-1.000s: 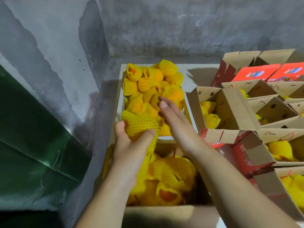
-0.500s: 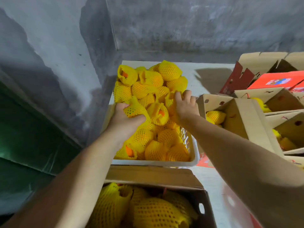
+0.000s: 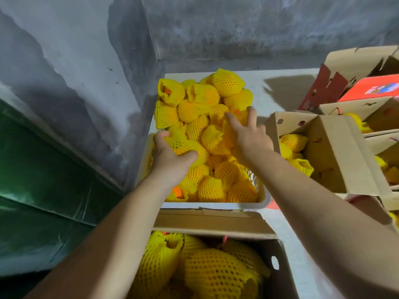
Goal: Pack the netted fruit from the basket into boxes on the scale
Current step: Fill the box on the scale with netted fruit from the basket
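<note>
A white plastic basket (image 3: 264,194) holds a heap of fruit in yellow foam nets (image 3: 205,113). My left hand (image 3: 170,156) grips one netted fruit (image 3: 190,147) at the heap's left side, thumb and fingers curled round it. My right hand (image 3: 248,134) lies on the heap's right side, its fingers spread and curled over a netted fruit (image 3: 235,119) there. Just below the basket stands an open cardboard box (image 3: 216,223) with several netted fruit inside. The scale is hidden.
Open cardboard boxes (image 3: 336,152) with netted fruit stand to the right, and a red-printed box (image 3: 373,87) behind them. A grey concrete wall corner (image 3: 151,39) rises behind the basket. Green sheeting (image 3: 32,169) lies to the left.
Both hands went from above the near box out to the basket heap. The left hand let go of its first fruit and now grips another; the right hand reached farther over the heap.
</note>
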Tool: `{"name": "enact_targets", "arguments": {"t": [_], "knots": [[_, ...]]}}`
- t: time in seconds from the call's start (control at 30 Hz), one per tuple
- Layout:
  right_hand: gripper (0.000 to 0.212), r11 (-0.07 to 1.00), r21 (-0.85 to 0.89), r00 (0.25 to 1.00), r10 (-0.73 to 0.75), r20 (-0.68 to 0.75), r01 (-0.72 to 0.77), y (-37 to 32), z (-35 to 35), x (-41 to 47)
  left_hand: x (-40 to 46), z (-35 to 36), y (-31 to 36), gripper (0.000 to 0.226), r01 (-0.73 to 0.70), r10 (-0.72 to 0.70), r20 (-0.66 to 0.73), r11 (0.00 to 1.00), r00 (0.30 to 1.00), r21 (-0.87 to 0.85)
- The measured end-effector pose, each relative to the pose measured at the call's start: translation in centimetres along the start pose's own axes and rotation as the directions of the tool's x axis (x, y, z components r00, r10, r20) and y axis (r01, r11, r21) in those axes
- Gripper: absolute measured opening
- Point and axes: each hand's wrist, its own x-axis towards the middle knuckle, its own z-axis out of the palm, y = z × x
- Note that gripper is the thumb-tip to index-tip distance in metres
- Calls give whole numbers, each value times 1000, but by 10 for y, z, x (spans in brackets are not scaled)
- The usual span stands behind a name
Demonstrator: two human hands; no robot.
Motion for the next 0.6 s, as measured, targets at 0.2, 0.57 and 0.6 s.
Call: {"name": "enact_targets", "arguments": {"t": [0.2, 0.57, 0.6], "knots": [[108, 991, -128, 972, 76, 223, -49, -24, -1, 20, 4, 5, 3, 79, -18, 8, 82, 993, 997, 119], [79, 990, -139, 997, 46, 67, -37, -23, 18, 34, -4, 6, -3, 106, -75, -9, 167, 868, 986, 492], [82, 992, -126, 998, 26, 51, -20, -18, 18, 31, -6, 7, -3, 110, -61, -24, 161, 864, 987, 500]]}}
